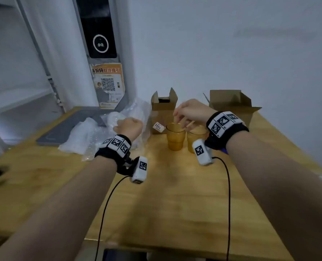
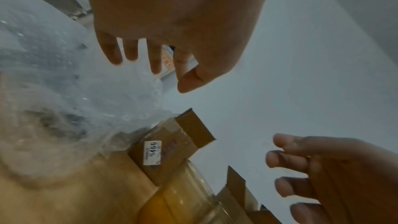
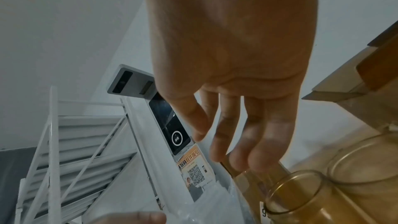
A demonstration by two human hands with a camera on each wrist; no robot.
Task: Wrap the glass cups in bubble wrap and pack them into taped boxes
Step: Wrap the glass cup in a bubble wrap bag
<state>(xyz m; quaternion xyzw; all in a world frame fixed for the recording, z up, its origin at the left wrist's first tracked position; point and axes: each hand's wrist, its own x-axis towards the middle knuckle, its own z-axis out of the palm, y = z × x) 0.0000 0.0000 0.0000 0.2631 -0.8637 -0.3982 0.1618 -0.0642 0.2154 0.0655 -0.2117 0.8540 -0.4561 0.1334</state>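
Glass cups — two amber ones, left cup [image 1: 175,137] and right cup [image 1: 196,138], upright side by side mid-table [image 1: 175,204], in front of two open cardboard boxes [image 1: 163,108]. Our right hand [image 1: 191,112] hangs palm-down over the left cup, fingers loose, gripping nothing. Our left hand [image 1: 129,127] hovers over the bubble wrap [image 1: 92,136] — fingers relaxed, holding nothing.

two cups [image 1: 175,137] side by side on table [image 1: 175,204]; bubble wrap [image 1: 92,134] left; two boxes [image 1: 163,110] behind
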